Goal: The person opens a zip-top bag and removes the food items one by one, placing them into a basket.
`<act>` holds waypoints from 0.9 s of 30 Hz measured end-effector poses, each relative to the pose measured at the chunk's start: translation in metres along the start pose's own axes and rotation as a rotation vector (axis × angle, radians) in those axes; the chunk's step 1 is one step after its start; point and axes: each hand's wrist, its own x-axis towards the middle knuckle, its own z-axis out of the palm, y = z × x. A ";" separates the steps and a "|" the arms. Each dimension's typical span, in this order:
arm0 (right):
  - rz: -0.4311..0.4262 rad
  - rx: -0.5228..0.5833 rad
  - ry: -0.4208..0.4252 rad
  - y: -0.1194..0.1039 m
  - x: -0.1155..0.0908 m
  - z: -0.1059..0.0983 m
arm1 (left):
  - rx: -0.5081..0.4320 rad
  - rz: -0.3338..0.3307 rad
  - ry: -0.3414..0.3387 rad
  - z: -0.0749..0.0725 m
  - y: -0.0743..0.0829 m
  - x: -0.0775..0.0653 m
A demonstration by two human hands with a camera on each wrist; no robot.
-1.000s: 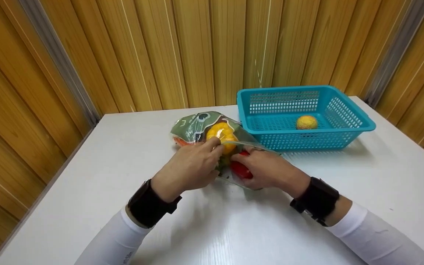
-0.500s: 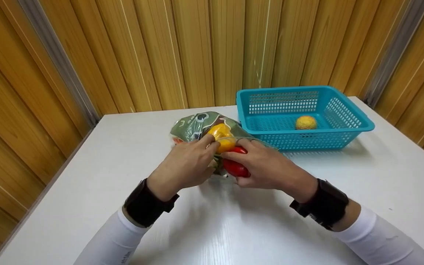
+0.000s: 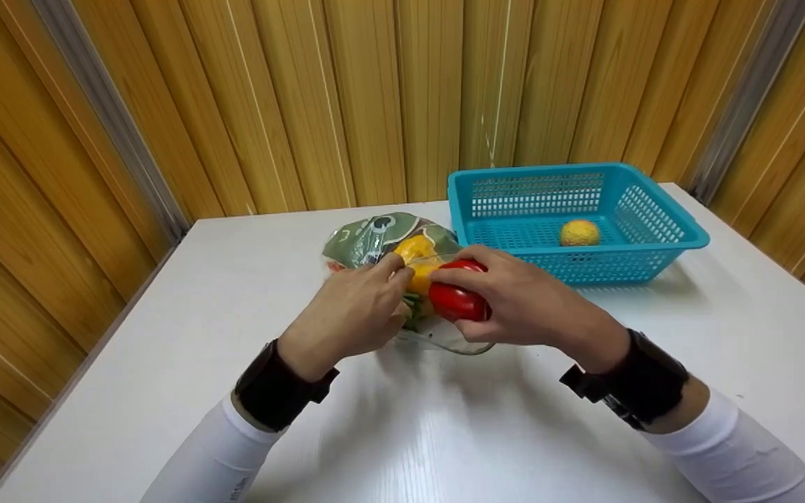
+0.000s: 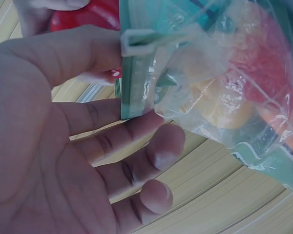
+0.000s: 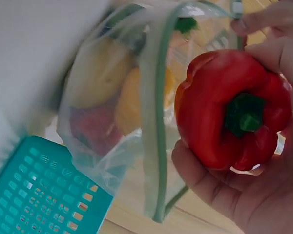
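A red bell pepper (image 5: 219, 112) with a green stem sits in the grip of my right hand (image 3: 521, 297), just outside the mouth of a clear zip bag (image 5: 158, 126). My left hand (image 3: 357, 304) pinches the bag's green-edged rim by its slider (image 4: 138, 41) between thumb and forefinger, other fingers spread below. Printed green on top, the bag (image 3: 357, 241) lies on the white table. A yellow, ribbed vegetable (image 3: 416, 248) shows through it, with green leaves near the opening. Through the plastic, the right wrist view also shows red and yellowish produce, partly blurred.
A blue-green perforated basket (image 3: 577, 265) stands at the back right, close beside the bag. Inside it lies one round yellow-red fruit (image 3: 579, 232). Wood-patterned panels (image 3: 374, 105) rise behind the table (image 3: 235, 279).
My right hand has drawn the red bell pepper out of the bag, first toward the left hand, then up and slightly right. The left hand stays at the rim, almost still.
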 end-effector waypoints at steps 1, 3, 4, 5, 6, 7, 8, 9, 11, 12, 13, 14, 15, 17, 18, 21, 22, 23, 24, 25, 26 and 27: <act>-0.011 0.030 0.006 0.001 -0.001 -0.004 | -0.001 -0.001 -0.002 0.000 0.000 0.000; -0.033 0.094 0.025 0.004 -0.003 -0.012 | -0.007 -0.002 -0.003 0.000 0.000 0.001; -0.044 0.118 0.043 0.005 -0.004 -0.017 | -0.009 -0.001 -0.007 0.000 0.000 0.001; -0.052 0.136 0.066 0.007 -0.005 -0.021 | -0.012 0.000 -0.007 0.000 0.000 0.001; -0.057 0.142 0.093 0.009 -0.007 -0.025 | -0.015 0.002 -0.006 0.000 0.000 0.001; -0.058 0.141 0.119 0.011 -0.008 -0.029 | -0.017 0.004 -0.005 0.000 -0.001 0.001; -0.056 0.137 0.143 0.013 -0.009 -0.033 | -0.019 0.005 -0.001 0.000 -0.001 0.002; -0.049 0.128 0.164 0.015 -0.009 -0.036 | -0.019 0.007 0.000 0.000 -0.001 0.002; -0.031 0.109 0.199 0.021 -0.010 -0.040 | -0.020 0.009 0.004 0.000 -0.002 0.001; -0.025 0.101 0.212 0.024 -0.010 -0.041 | -0.021 0.009 0.007 0.000 -0.002 0.001; -0.019 0.095 0.223 0.028 -0.010 -0.042 | -0.021 0.009 0.008 0.001 -0.002 0.001; -0.014 0.089 0.237 0.032 -0.010 -0.042 | -0.020 0.009 0.009 0.001 -0.003 0.000; -0.009 0.083 0.251 0.037 -0.009 -0.042 | -0.020 0.008 0.009 0.001 -0.003 0.000; 0.005 0.081 0.284 0.048 -0.008 -0.041 | -0.013 0.013 0.015 0.002 -0.003 -0.001; 0.019 0.079 0.301 0.054 -0.008 -0.041 | -0.009 0.014 0.015 0.002 -0.003 -0.001; 0.089 0.071 0.342 0.074 -0.009 -0.039 | 0.004 0.023 0.018 0.002 -0.003 -0.001; 0.123 0.070 0.349 0.080 -0.010 -0.039 | 0.009 0.026 0.021 0.002 -0.003 -0.001; 0.156 0.067 0.355 0.086 -0.011 -0.038 | 0.011 0.026 0.018 0.002 -0.003 -0.001; 0.189 0.061 0.360 0.091 -0.012 -0.038 | 0.011 0.027 0.020 0.002 -0.002 -0.001; 0.222 0.060 0.363 0.096 -0.013 -0.038 | 0.010 0.027 0.020 0.002 -0.002 -0.001; 0.253 0.058 0.365 0.101 -0.013 -0.037 | 0.009 0.028 0.019 0.002 -0.002 -0.001; 0.284 0.057 0.365 0.105 -0.014 -0.037 | 0.008 0.029 0.021 0.001 -0.002 -0.001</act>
